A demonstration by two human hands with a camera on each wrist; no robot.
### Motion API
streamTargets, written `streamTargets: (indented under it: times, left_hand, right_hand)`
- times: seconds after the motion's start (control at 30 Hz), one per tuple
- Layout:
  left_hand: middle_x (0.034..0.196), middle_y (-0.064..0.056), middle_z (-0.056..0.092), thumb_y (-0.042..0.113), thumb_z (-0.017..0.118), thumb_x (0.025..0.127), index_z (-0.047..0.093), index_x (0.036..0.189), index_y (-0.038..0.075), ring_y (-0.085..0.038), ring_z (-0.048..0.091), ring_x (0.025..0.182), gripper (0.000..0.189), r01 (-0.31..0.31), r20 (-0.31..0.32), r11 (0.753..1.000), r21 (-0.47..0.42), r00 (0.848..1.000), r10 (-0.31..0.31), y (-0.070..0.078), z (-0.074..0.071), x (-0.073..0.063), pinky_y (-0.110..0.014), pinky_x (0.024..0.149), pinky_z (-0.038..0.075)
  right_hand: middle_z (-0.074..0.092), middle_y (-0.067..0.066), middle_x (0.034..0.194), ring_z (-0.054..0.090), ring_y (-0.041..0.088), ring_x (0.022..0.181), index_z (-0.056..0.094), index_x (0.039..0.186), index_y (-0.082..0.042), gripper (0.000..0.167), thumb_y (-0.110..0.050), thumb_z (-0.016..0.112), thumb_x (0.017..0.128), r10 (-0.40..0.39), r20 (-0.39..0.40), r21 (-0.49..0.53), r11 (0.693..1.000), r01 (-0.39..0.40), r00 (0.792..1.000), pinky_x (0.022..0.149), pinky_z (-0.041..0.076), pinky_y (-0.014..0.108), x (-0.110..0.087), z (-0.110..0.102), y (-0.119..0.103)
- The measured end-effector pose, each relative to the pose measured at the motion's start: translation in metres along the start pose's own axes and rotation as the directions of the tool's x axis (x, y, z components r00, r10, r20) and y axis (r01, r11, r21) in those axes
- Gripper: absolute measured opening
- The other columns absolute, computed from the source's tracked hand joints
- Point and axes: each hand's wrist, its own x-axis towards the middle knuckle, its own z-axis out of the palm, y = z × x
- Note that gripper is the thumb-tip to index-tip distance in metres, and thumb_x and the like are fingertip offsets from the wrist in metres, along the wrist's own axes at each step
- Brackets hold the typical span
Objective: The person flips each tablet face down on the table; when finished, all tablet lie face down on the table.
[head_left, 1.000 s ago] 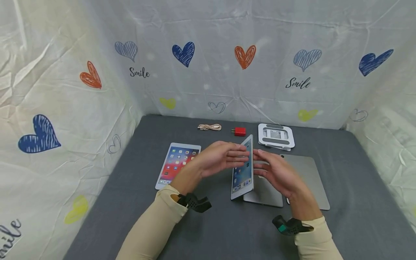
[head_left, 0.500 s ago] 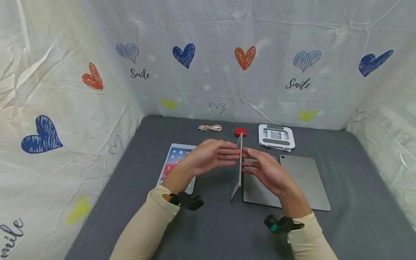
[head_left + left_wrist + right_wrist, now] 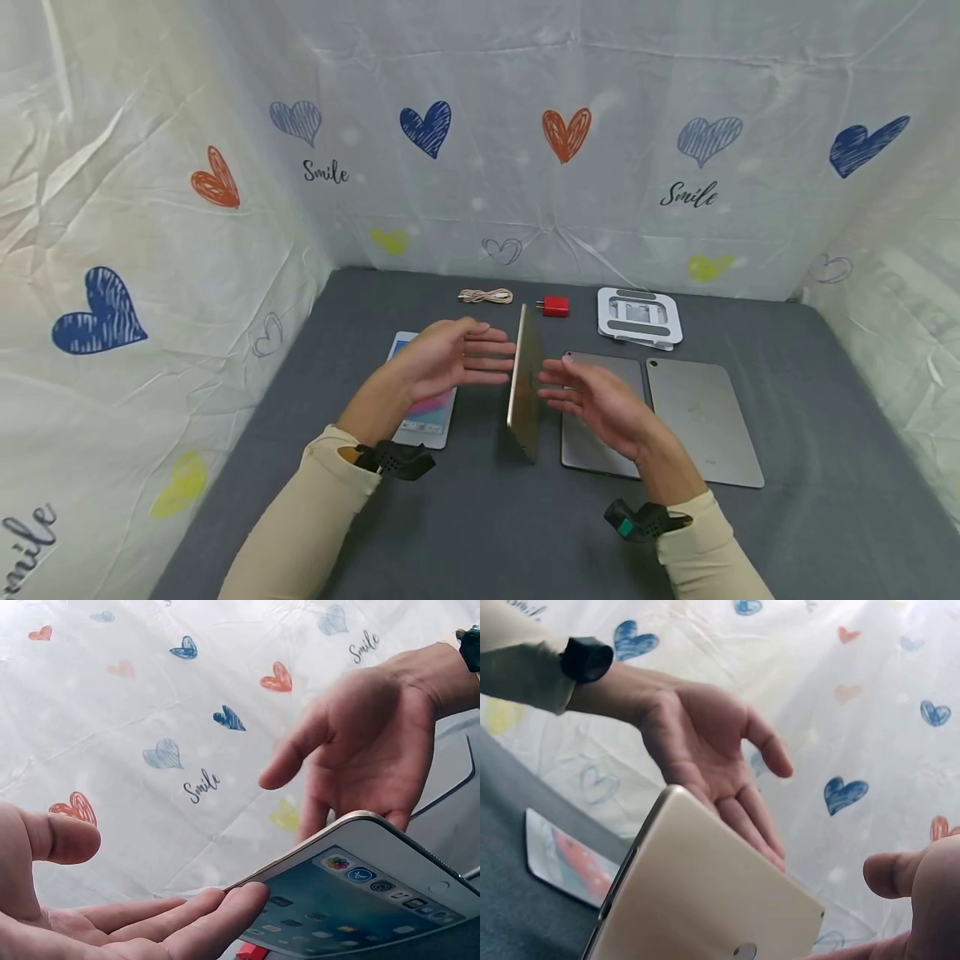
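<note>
Your left hand point(image 3: 442, 362) and right hand point(image 3: 600, 404) are facing each other over the bench point(image 3: 487, 517), and the gold-backed tablet point(image 3: 528, 383) is sitting between them, tipped up on edge and leaning to your left. Lit screen is facing your left palm, back is facing your right. All visible fingers are extending straight, none curling round the tablet; contact is hard to tell from these angles. White tablet point(image 3: 427, 419) is lying screen up, partly behind your left hand. One grey tablet point(image 3: 585, 446) is lying back up, partly under your right hand, with a second grey tablet point(image 3: 705, 417) lying just beside it. Cable point(image 3: 486, 296), red plug point(image 3: 555, 307) and white stand point(image 3: 640, 318) are lining the far side.
</note>
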Motion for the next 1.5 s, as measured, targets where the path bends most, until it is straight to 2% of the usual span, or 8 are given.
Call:
streamTargets:
  times: [0.23, 0.5, 0.63, 0.8, 0.93, 1.17, 1.43, 1.5]
  left_hand:
    - [0.167, -0.030, 0.045, 0.024, 0.042, 0.116, 0.041, 0.160, -0.010, -0.052, 0.050, 0.152, 0.056, 0.024, -0.039, 1.000, -0.010, 0.999, -0.025, -0.003, -0.013, -0.002, -0.056, 0.116, 0.056]
    - [0.173, -0.028, 0.036, 0.030, 0.044, 0.115, 0.033, 0.167, -0.006, -0.050, 0.044, 0.156, 0.064, 0.108, -0.073, 0.994, 0.016, 0.992, -0.106, -0.010, -0.029, -0.002, -0.060, 0.122, 0.050]
    - [0.170, -0.027, 0.038, 0.032, 0.047, 0.114, 0.034, 0.167, -0.001, -0.047, 0.048, 0.149, 0.064, 0.159, -0.103, 0.987, 0.019, 0.982, -0.156, -0.018, -0.036, 0.001, -0.063, 0.122, 0.049]
    - [0.160, -0.025, 0.045, 0.035, 0.050, 0.114, 0.041, 0.163, 0.005, -0.041, 0.055, 0.137, 0.058, 0.189, -0.152, 0.981, 0.033, 0.972, -0.182, -0.031, -0.042, 0.005, -0.060, 0.115, 0.056]
    - [0.159, -0.024, 0.045, 0.035, 0.051, 0.113, 0.044, 0.160, 0.005, -0.040, 0.056, 0.134, 0.056, 0.201, -0.180, 0.979, 0.036, 0.965, -0.191, -0.039, -0.045, 0.009, -0.058, 0.111, 0.058]
    - [0.165, -0.028, 0.040, 0.033, 0.051, 0.112, 0.042, 0.163, 0.005, -0.044, 0.052, 0.142, 0.058, 0.219, -0.188, 0.972, 0.083, 0.961, -0.201, -0.047, -0.043, 0.016, -0.057, 0.109, 0.059]
    - [0.157, -0.029, 0.048, 0.031, 0.052, 0.113, 0.047, 0.157, 0.001, -0.041, 0.061, 0.127, 0.054, 0.248, -0.214, 0.961, 0.120, 0.952, -0.219, -0.049, -0.041, 0.021, -0.059, 0.106, 0.062]
    - [0.158, -0.029, 0.047, 0.031, 0.053, 0.114, 0.046, 0.158, 0.000, -0.042, 0.062, 0.128, 0.055, 0.254, -0.220, 0.957, 0.137, 0.950, -0.221, -0.048, -0.041, 0.020, -0.059, 0.108, 0.061]
  right_hand:
    - [0.034, 0.029, 0.175, 0.037, 0.047, 0.161, 0.030, 0.167, 0.009, 0.071, -0.043, 0.039, 0.120, 0.060, -0.013, 0.043, 0.997, -0.060, 0.998, 0.137, 0.029, 0.054, 0.003, -0.005, 0.019]
    - [0.024, 0.032, 0.177, 0.028, 0.048, 0.165, 0.024, 0.168, 0.012, 0.069, -0.037, 0.037, 0.121, 0.076, -0.003, 0.076, 0.994, -0.076, 0.997, 0.139, 0.023, 0.054, 0.000, -0.006, 0.031]
    - [0.023, 0.032, 0.178, 0.026, 0.046, 0.166, 0.023, 0.168, 0.011, 0.069, -0.037, 0.038, 0.121, 0.078, 0.000, 0.077, 0.994, -0.078, 0.997, 0.139, 0.023, 0.053, -0.002, -0.005, 0.032]
    - [0.023, 0.031, 0.178, 0.025, 0.046, 0.167, 0.022, 0.169, 0.011, 0.070, -0.039, 0.037, 0.121, 0.074, 0.006, 0.048, 0.996, -0.074, 0.997, 0.139, 0.022, 0.053, -0.004, -0.004, 0.031]
    - [0.023, 0.031, 0.178, 0.025, 0.046, 0.167, 0.023, 0.169, 0.010, 0.072, -0.042, 0.037, 0.121, 0.074, 0.002, 0.008, 0.997, -0.074, 0.997, 0.140, 0.021, 0.053, -0.007, -0.003, 0.030]
    - [0.024, 0.029, 0.178, 0.024, 0.045, 0.167, 0.023, 0.169, 0.010, 0.076, -0.045, 0.041, 0.120, 0.076, -0.007, -0.037, 0.996, -0.076, 0.997, 0.140, 0.021, 0.052, -0.011, -0.002, 0.029]
    - [0.021, 0.027, 0.180, 0.020, 0.044, 0.169, 0.023, 0.170, 0.008, 0.077, -0.046, 0.043, 0.119, 0.090, -0.017, -0.052, 0.995, -0.091, 0.996, 0.140, 0.019, 0.049, -0.013, 0.000, 0.026]
    - [0.020, 0.027, 0.180, 0.019, 0.044, 0.169, 0.023, 0.170, 0.008, 0.078, -0.046, 0.043, 0.119, 0.093, -0.019, -0.062, 0.994, -0.094, 0.996, 0.140, 0.018, 0.050, -0.014, 0.002, 0.024]
